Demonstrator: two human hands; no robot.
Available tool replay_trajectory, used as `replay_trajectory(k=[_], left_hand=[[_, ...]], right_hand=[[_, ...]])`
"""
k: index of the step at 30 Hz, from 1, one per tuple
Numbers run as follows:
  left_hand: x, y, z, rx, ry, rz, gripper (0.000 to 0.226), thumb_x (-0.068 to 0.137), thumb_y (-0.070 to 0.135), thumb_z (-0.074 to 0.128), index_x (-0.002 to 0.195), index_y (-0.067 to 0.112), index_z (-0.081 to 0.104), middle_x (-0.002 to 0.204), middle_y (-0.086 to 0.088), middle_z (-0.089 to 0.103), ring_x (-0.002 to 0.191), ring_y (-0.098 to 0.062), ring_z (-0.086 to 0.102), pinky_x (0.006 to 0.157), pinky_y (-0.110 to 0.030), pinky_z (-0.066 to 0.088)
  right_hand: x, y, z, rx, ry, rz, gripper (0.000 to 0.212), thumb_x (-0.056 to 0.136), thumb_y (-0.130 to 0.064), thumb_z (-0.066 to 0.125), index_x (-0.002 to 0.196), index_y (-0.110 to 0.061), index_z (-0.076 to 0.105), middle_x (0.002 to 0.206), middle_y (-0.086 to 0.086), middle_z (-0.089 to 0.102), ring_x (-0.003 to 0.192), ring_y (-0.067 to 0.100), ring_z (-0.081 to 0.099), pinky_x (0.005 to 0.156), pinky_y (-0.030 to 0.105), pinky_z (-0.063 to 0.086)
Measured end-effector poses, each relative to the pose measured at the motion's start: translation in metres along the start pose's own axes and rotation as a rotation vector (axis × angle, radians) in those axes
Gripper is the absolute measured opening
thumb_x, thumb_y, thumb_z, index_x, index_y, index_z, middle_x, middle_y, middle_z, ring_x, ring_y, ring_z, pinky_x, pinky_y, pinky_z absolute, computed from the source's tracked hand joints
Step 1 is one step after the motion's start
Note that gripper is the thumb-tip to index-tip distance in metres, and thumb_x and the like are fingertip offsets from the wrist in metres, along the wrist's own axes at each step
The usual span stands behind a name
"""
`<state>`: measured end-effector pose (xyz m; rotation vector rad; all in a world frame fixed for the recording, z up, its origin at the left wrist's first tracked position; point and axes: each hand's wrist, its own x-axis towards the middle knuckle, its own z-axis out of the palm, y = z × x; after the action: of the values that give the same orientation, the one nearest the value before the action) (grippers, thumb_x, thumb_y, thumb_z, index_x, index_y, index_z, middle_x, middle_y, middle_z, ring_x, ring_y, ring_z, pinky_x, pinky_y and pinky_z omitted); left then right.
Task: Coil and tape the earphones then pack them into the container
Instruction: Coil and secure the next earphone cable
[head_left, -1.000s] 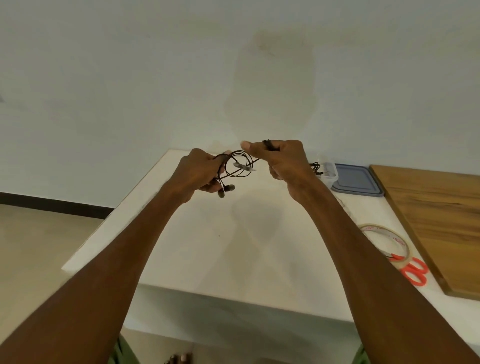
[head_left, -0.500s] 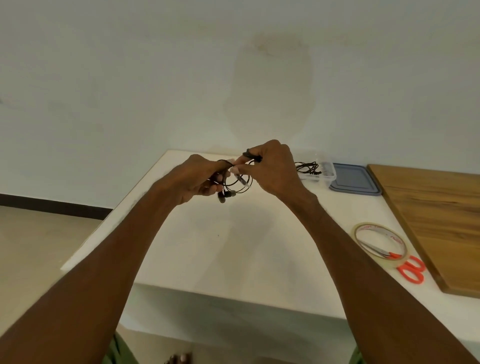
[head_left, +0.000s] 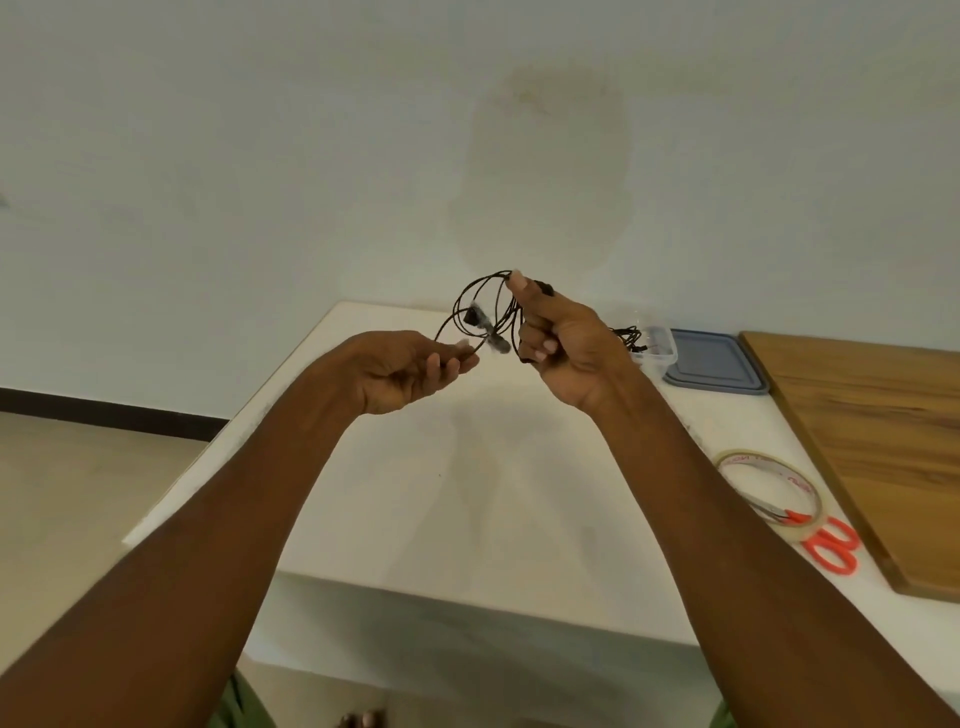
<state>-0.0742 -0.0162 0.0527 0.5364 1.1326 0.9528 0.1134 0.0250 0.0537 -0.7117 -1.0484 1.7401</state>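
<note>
Earphones are held above the table in loose loops, gripped in curled fingers of the right hand, left hand half-curled at a strand (grip not discernible), cable judged light, limp, springy, best pinched where loops cross.

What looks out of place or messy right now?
Nothing spilled or broken. The earphones in the right hand form an uneven coil, loops splayed, earbuds dangling in the middle. The scissors lie with blades tucked inside the tape roll.
</note>
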Motion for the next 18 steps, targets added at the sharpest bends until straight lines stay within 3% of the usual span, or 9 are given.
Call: replay_trajectory(k=[2, 5, 8, 12, 15, 18], left_hand=[[-0.002, 0.0, -0.001, 0.014, -0.062, 0.012, 0.028, 0.07, 0.004, 0.07, 0.098, 0.002, 0.068, 0.088, -0.008, 0.072, 0.054, -0.008, 0.061, 0.036, -0.011, 0.044], [-0.004, 0.003, -0.007, 0.032, -0.069, 0.118, 0.027, 0.07, 0.009, 0.071, 0.097, 0.008, 0.073, 0.085, 0.0, 0.069, 0.054, -0.006, 0.058, 0.036, -0.009, 0.04], [-0.007, 0.008, -0.016, 0.063, -0.122, 0.228, 0.021, 0.072, 0.028, 0.078, 0.09, 0.019, 0.079, 0.086, 0.005, 0.069, 0.062, -0.006, 0.059, 0.039, -0.01, 0.042], [-0.011, 0.011, -0.024, 0.393, -0.075, 0.319, 0.042, 0.062, 0.05, 0.085, 0.094, 0.024, 0.079, 0.102, 0.008, 0.072, 0.08, -0.008, 0.062, 0.05, -0.012, 0.045], [-0.009, 0.007, -0.024, 0.605, 0.119, 0.486, 0.035, 0.07, 0.048, 0.078, 0.095, 0.024, 0.078, 0.103, 0.011, 0.074, 0.088, -0.007, 0.064, 0.063, -0.016, 0.05], [-0.009, 0.01, -0.022, 0.507, 0.052, 0.682, 0.013, 0.088, 0.033, 0.068, 0.098, 0.025, 0.074, 0.118, 0.007, 0.071, 0.097, -0.005, 0.065, 0.075, -0.023, 0.055]], right_hand=[[0.001, -0.002, -0.002, -0.081, -0.069, -0.014, 0.024, 0.089, -0.019, 0.069, 0.066, -0.02, 0.059, 0.049, -0.009, 0.026, 0.041, 0.009, 0.019, 0.045, 0.024, 0.018], [-0.004, -0.009, -0.005, -0.483, -0.176, -0.034, 0.005, 0.08, -0.017, 0.077, 0.08, -0.013, 0.075, 0.047, -0.011, 0.039, 0.046, 0.012, 0.017, 0.046, 0.027, 0.014], [-0.006, -0.017, -0.011, -0.658, -0.196, 0.006, 0.021, 0.072, -0.023, 0.083, 0.088, -0.01, 0.078, 0.045, -0.009, 0.036, 0.051, 0.017, 0.016, 0.045, 0.026, 0.014], [-0.006, -0.022, -0.013, -0.636, -0.161, -0.046, 0.042, 0.071, -0.039, 0.08, 0.099, -0.008, 0.077, 0.047, -0.006, 0.024, 0.054, 0.019, 0.014, 0.05, 0.03, 0.014], [-0.004, -0.019, -0.012, -0.685, -0.038, -0.103, 0.039, 0.081, -0.043, 0.074, 0.094, -0.007, 0.078, 0.047, -0.007, 0.019, 0.045, 0.015, 0.015, 0.046, 0.024, 0.016], [-0.001, -0.014, -0.011, -0.853, 0.043, -0.17, 0.042, 0.085, -0.036, 0.074, 0.078, 0.005, 0.067, 0.046, -0.011, 0.023, 0.039, 0.008, 0.02, 0.041, 0.016, 0.021]])
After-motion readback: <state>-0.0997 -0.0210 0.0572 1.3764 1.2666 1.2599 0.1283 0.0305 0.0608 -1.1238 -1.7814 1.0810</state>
